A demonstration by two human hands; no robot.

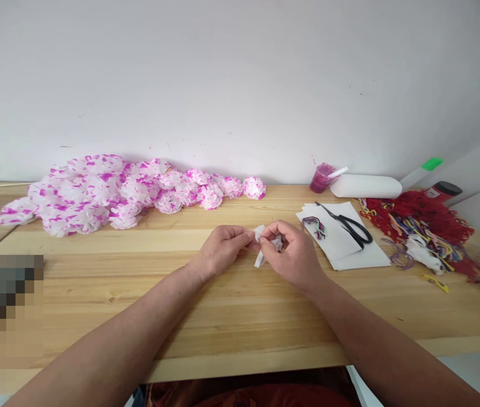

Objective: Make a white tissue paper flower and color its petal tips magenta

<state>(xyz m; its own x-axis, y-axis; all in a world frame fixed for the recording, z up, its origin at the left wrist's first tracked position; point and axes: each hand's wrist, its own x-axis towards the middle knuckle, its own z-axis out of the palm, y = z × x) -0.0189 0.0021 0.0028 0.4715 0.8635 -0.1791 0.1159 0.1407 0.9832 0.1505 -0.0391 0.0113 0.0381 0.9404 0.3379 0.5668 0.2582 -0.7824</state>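
Note:
Both of my hands meet over the middle of the wooden table (231, 316). My left hand (219, 250) pinches one end of a small folded piece of white tissue paper (260, 259). My right hand (293, 252) curls its fingers round the other end of the same paper. The paper is crumpled and partly hidden between my fingers.
A long heap of white-and-pink paper flowers (108, 192) lies along the wall at the left. To the right are white paper sheets (344, 240) with black scissors (348, 226) and coloured ties (315, 226), a pink cup (321, 178), a white roll (365, 186) and a red tangle of strings (424, 223).

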